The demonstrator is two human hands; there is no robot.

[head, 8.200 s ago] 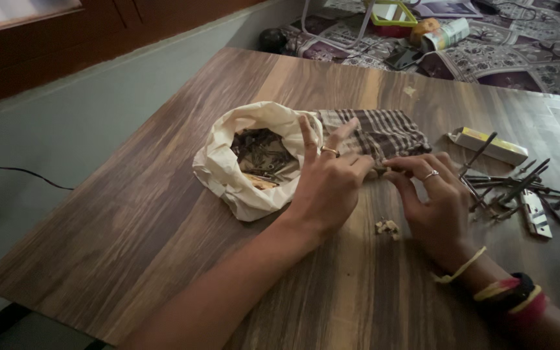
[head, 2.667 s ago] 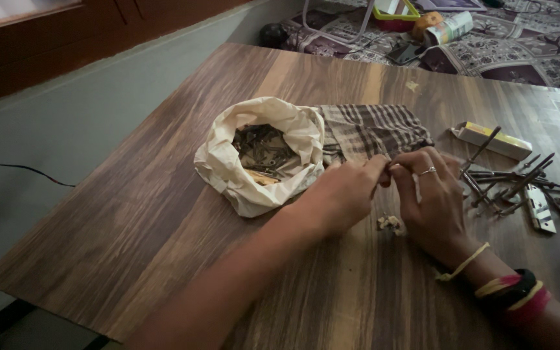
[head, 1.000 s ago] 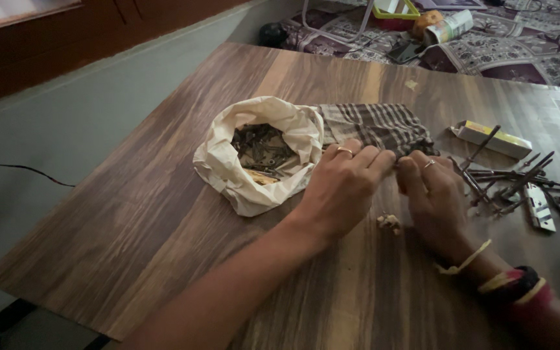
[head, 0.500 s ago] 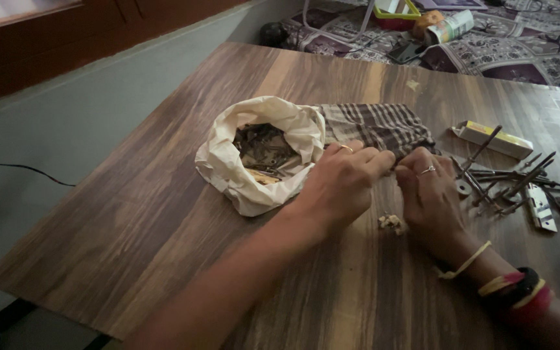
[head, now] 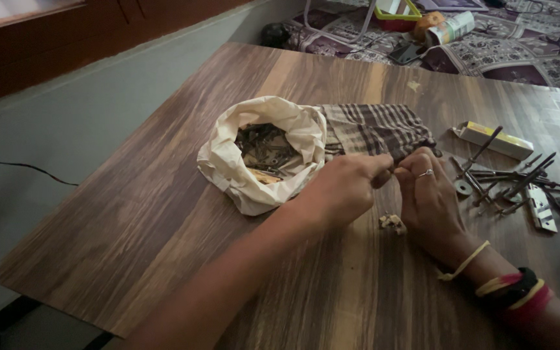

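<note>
Wood-grain counter, dark and bare on the near left side. Both hands close together at its middle, fingertips meeting. Left hand curled narrow, thumb and first fingers pinched on a small piece at the tips; too small to say what kind. Right hand with a ring, fingers bent in, pinching the same piece from the other side, heel low near the wood. Held so, probably, for steady fine work with the fingertips, wrists near the surface for support.

Just below the fingertips, between the two hands, a small pale lump lying on the wood, apart from both hands. Left of the hands, a cream cloth bag, mouth rolled open and up, dark small metal parts inside; placed within easy reach of the left hand, it seems. Behind the hands, a striped cloth, touching the bag. To the right, a loose heap of long screws and a yellow box, spread near the right hand, a flat washer just beside it.

Open room: wide free wood at the near left and behind the bag, toward the far edge. Right side crowded, little room there without touching the screws. Left edge of the counter well apart from the bag; beyond the far edge, a patterned rug on the floor.
</note>
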